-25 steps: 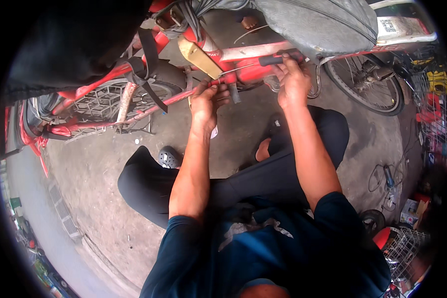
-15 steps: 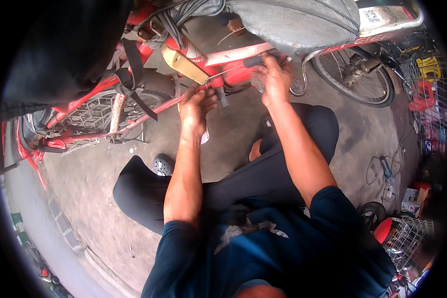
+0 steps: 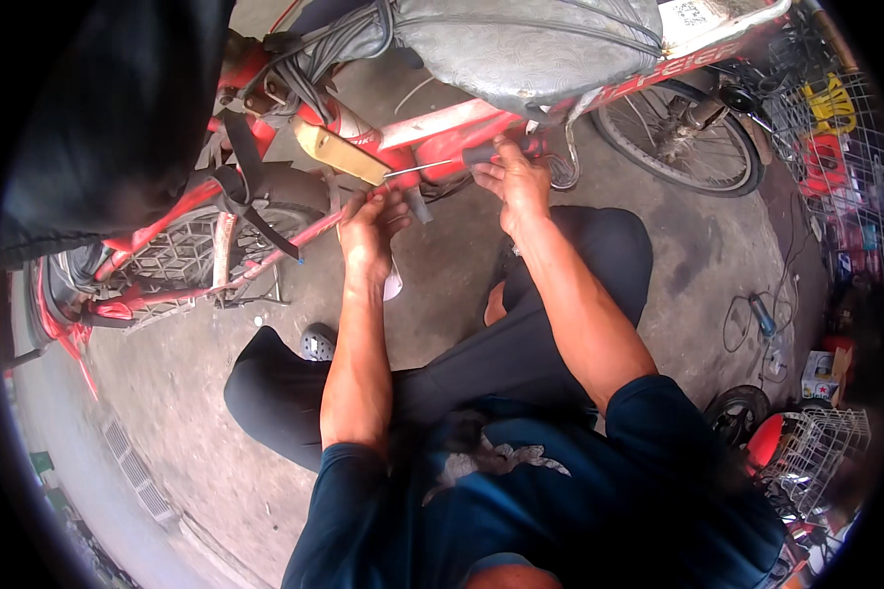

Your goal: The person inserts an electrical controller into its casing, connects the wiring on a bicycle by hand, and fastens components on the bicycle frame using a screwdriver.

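A red bike (image 3: 319,228) stands across the top of the view, its frame in front of me. My right hand (image 3: 517,188) is closed round the dark handle of a screwdriver (image 3: 427,168), whose thin metal shaft points left. The tip meets the frame beside the lower end of a yellow panel (image 3: 339,152). Just below that spot my left hand (image 3: 368,234) is raised with its fingers curled in against the frame. Whatever lies between those fingers is too small to make out.
Over the frame is a grey patterned seat (image 3: 530,49) with dark cables across it. A black strap (image 3: 265,216) hangs at the left. To the right are a wheel (image 3: 683,137) and a wire basket (image 3: 855,157). A corded blue tool (image 3: 763,316) lies on the concrete floor.
The whole view has shifted, so the bike sits further left and slightly higher. My right hand stays on the screwdriver with its fingers placed differently. My left hand keeps near the same spot on the frame.
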Tool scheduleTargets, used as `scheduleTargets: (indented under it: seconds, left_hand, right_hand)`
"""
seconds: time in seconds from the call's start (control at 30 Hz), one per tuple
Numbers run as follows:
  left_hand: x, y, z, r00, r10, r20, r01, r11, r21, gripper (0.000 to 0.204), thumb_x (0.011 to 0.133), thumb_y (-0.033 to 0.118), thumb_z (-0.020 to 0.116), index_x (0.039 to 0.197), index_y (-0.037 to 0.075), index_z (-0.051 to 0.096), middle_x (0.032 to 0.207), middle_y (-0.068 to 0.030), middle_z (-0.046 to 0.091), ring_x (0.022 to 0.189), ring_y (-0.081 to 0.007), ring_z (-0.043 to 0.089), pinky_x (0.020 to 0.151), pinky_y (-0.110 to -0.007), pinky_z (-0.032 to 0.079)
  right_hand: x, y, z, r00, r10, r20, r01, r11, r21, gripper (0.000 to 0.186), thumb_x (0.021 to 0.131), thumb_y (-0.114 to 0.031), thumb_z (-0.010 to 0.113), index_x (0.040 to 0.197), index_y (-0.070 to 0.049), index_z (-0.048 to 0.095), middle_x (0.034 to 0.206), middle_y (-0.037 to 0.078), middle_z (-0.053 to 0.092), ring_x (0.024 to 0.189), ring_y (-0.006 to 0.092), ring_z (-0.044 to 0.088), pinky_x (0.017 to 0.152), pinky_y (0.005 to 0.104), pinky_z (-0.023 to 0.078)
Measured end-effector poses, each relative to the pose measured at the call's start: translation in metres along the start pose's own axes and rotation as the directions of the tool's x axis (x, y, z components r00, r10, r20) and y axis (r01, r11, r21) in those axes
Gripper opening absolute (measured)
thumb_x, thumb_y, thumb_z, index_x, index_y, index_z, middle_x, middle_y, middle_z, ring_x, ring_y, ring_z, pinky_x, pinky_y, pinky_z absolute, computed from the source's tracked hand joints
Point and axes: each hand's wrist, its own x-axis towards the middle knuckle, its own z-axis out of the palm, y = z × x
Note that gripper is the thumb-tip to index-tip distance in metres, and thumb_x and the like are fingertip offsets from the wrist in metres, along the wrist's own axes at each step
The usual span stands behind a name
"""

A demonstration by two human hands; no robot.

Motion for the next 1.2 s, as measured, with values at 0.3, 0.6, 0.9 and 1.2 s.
scheduleTargets:
  seconds: [0.3, 0.6, 0.9, 1.2]
  left_hand:
    - [0.000, -0.001, 0.006, 1.000, 0.013, -0.006, -0.013, 1.000, -0.001, 0.025, 0.090, 0.009, 0.048, 0.112, -0.003, 0.053, 0.093, -0.0124, 0.065, 0.074, -0.0203, 0.063, 0.065, -0.034, 0.053]
    - [-0.005, 0.003, 0.005, 0.999, 0.025, -0.033, -0.024, 1.000, 0.016, 0.019, 0.089, 0.010, 0.049, 0.104, 0.001, 0.057, 0.089, -0.0104, 0.065, 0.072, -0.0195, 0.063, 0.063, -0.033, 0.053]
    - [-0.001, -0.001, 0.006, 0.996, 0.021, -0.086, -0.021, 1.000, -0.001, 0.029, 0.089, 0.008, 0.052, 0.117, 0.000, 0.055, 0.089, -0.0113, 0.067, 0.069, -0.0189, 0.064, 0.058, -0.031, 0.053]
    - [-0.004, 0.005, 0.005, 0.998, 0.036, -0.054, -0.032, 0.997, 0.066, 0.021, 0.089, 0.009, 0.054, 0.107, 0.000, 0.058, 0.087, -0.0095, 0.066, 0.069, -0.0178, 0.064, 0.059, -0.030, 0.053]
  right_hand:
    - [0.006, 0.010, -0.010, 0.987, 0.145, -0.063, -0.142, 0.988, 0.055, 0.029, 0.083, -0.025, 0.070, 0.102, -0.006, 0.058, 0.092, 0.008, 0.056, 0.073, 0.0211, 0.065, 0.059, 0.0332, 0.055]
    - [-0.017, 0.019, -0.015, 0.985, 0.148, -0.086, -0.142, 0.987, 0.068, 0.031, 0.081, -0.024, 0.069, 0.103, -0.006, 0.057, 0.095, 0.009, 0.057, 0.073, 0.0231, 0.067, 0.058, 0.0354, 0.055]
    - [0.017, 0.045, -0.024, 0.962, 0.229, -0.150, -0.218, 0.972, 0.087, 0.041, 0.079, -0.025, 0.073, 0.108, -0.003, 0.053, 0.097, 0.011, 0.057, 0.069, 0.0219, 0.066, 0.052, 0.0325, 0.054]
    - [0.025, 0.040, -0.025, 0.981, 0.188, -0.053, -0.176, 0.969, 0.175, 0.030, 0.079, -0.022, 0.070, 0.101, -0.004, 0.060, 0.092, 0.008, 0.057, 0.076, 0.0216, 0.066, 0.062, 0.0316, 0.054]
